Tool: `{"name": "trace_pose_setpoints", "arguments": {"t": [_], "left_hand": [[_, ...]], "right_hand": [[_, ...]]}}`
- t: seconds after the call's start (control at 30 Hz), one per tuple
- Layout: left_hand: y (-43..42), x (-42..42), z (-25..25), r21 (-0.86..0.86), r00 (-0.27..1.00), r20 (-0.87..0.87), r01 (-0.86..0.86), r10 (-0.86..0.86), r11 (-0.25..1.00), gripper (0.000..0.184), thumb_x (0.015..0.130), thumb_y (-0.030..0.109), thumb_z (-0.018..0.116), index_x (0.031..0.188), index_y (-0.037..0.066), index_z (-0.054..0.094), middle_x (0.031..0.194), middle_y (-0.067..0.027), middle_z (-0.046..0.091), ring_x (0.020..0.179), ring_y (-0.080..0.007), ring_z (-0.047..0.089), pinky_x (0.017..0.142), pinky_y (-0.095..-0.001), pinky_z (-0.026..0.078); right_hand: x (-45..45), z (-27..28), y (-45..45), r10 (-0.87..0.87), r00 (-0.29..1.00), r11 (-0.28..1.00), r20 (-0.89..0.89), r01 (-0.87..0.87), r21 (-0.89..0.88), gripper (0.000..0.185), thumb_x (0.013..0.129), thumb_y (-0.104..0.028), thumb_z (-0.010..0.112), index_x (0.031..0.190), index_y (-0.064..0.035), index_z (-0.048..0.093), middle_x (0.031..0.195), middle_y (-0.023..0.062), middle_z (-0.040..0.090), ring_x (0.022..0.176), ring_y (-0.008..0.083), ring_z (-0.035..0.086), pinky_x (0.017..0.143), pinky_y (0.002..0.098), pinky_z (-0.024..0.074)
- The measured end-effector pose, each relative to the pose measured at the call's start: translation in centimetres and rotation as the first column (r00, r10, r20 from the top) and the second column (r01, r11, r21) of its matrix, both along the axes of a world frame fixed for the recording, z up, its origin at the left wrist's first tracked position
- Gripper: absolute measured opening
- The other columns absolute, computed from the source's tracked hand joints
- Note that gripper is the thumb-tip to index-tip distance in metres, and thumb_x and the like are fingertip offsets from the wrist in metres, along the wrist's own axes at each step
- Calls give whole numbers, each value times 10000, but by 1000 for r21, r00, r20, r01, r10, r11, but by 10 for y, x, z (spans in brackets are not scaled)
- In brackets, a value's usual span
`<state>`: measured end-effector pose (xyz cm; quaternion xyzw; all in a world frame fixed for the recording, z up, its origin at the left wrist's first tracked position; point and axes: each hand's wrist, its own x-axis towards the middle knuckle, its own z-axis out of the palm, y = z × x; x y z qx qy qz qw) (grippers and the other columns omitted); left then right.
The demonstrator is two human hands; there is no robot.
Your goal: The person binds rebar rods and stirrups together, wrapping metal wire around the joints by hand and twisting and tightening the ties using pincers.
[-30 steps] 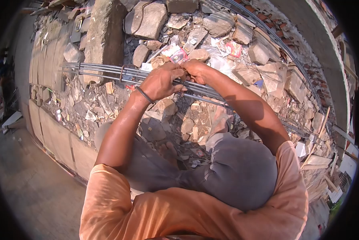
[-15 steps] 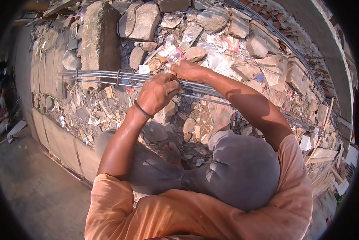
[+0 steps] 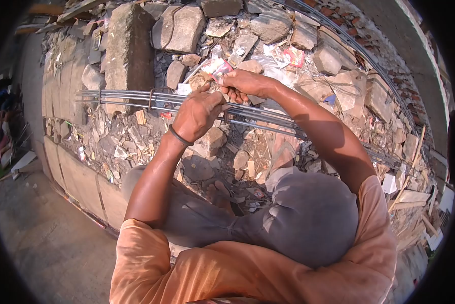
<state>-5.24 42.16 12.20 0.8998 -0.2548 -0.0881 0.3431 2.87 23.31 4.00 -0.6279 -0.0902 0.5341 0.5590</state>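
Observation:
A bundle of long, thin steel bars (image 3: 268, 117) runs across in front of me, with rusty metal rings (image 3: 150, 99) around it further left. My left hand (image 3: 199, 112), a dark band at its wrist, is closed over the bars, its thumb and fingers bent. Just right of it, my right hand (image 3: 245, 85) is above the bars with its fingers curled in toward the left hand. Whatever the right fingers pinch is too small or hidden to name. Another ring shows partly below the bars, right of my left hand.
Broken rubble and stones (image 3: 179, 29) cover the ground, with a long concrete block (image 3: 126, 55) at upper left. Plastic litter (image 3: 278, 71) lies beyond my hands. More bars (image 3: 356, 45) curve along the brick edge at upper right. A low wall (image 3: 75, 175) borders the left side.
My right hand has lifted slightly and shifted right, its fingers now curled downward. The left hand stays at nearly the same spot on the bars, its fingers slightly raised.

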Motion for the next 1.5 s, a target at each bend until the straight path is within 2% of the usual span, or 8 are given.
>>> {"name": "trace_pose_setpoints", "arguments": {"t": [0.27,0.53,0.63,0.73,0.83,1.0,1.2,1.5], "left_hand": [[-4,11,3,-8,932,-288,-231,219,973,240,902,228,660,848,16,559,697,-106,592,634,-219,572,593,-353,449],[-10,23,-7,-63,820,-461,-412,339,909,266,910,234,650,816,-1,568,710,-84,608,674,-156,603,615,-343,467],[-7,27,-12,-110,807,-491,-432,329,895,276,908,220,651,770,-3,567,715,-51,582,681,-120,604,605,-309,474],[-6,32,-26,-145,802,-502,-447,323,883,277,893,220,669,750,1,576,690,-57,609,658,-119,612,582,-308,478],[-6,36,-27,-73,776,-529,-444,343,893,262,885,214,675,752,8,584,670,-70,625,648,-117,615,572,-309,472],[-15,41,-49,198,863,-280,-377,421,905,236,790,278,709,774,50,649,703,-148,653,720,-321,651,673,-420,493],[-5,68,-55,353,751,-541,-207,379,913,165,735,201,650,783,67,734,727,-100,704,696,-221,686,680,-372,518],[0,70,-69,305,788,-568,-65,237,950,297,812,294,631,780,18,734,735,-146,700,699,-278,676,685,-387,514]], "right_hand": [[9,53,-14,259,954,963,149,-242,-119,199,986,-156,479,940,1,592,784,50,615,628,131,606,570,270,519],[-16,48,-8,87,884,989,460,-22,-143,225,976,-176,517,1068,-7,633,759,95,662,706,163,642,642,359,497],[-24,51,-16,14,863,999,504,9,-45,230,985,-143,505,1125,-2,621,819,63,657,692,123,609,637,272,506],[-36,56,-17,-48,804,996,592,85,-34,198,935,-103,555,1086,-11,644,872,140,677,777,255,658,704,348,506],[-43,62,-16,-14,643,998,766,60,-32,170,901,-79,581,1038,-16,658,916,172,667,859,361,649,753,401,505],[-47,58,-17,-2,532,1000,847,11,-4,178,910,-75,568,1051,-8,654,958,172,664,885,344,648,776,401,504],[-33,72,-7,67,845,990,531,8,-139,241,911,-60,545,1116,17,645,1005,202,659,902,304,661,807,363,504],[-28,51,-5,192,731,978,655,-85,-191,261,898,-79,513,1076,57,648,987,148,666,881,191,634,801,307,487]]}}
